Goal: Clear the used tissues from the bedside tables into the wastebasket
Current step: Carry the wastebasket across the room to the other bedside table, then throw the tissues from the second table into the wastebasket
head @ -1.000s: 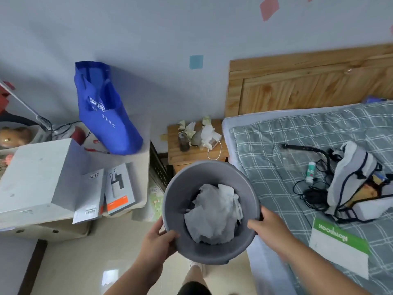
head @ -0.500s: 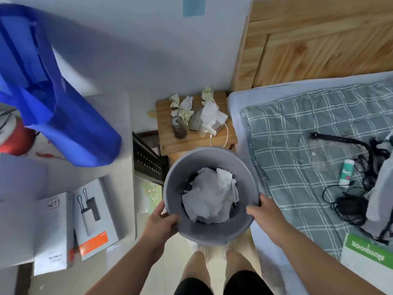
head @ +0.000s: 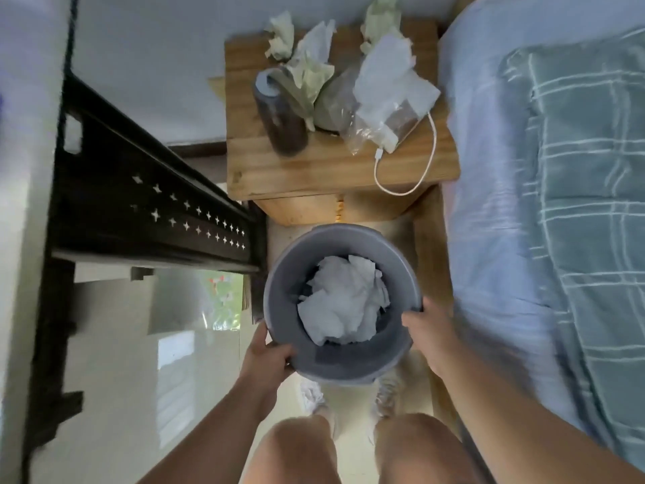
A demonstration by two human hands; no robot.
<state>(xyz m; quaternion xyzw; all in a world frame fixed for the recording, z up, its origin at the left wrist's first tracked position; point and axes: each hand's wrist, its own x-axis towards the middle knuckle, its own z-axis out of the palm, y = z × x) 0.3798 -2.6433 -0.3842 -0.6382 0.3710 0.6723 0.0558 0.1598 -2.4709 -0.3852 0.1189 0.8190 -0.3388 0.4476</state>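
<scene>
Closer than half a second ago, the person is bringing the basket (head: 349, 361) lower and right up to the front of the table (head: 314, 172), which is now filling far more of the view.

From the head camera, the left hand (head: 267, 358) is gripping the rim at about 8 o'clock, with the thumb hooked over the edge and the fingers wrapped beneath. The right hand (head: 424, 330) is clasping the rim at about 3 o'clock, fingers curled round the outside. Holding it on opposite sides is keeping it level, I'd guess so the tissues (head: 343, 305) already inside are not spilling.

The basket is hanging at the table's 6 o'clock, probably so the mess above can be dropped straight in. That mess is lying toward the back of the tabletop. Greenish wads (head: 307, 64) are sitting near 11 o'clock, and a white tissue (head: 387, 68) near 1 o'clock is draping over a plastic bag (head: 377, 131). A dark cup (head: 279, 113) is standing at 10 o'clock, and a cable (head: 415, 176) is looping off the 4 o'clock corner. The bed (head: 488, 204) is running along at 3 o'clock.

The basket's base is hiding behind its own rim, so I cannot tell whether it is touching the floor. The right fingertips are blurring. The rearmost wads are being cut off by the top edge, and the bag's contents are hard to make out.
</scene>
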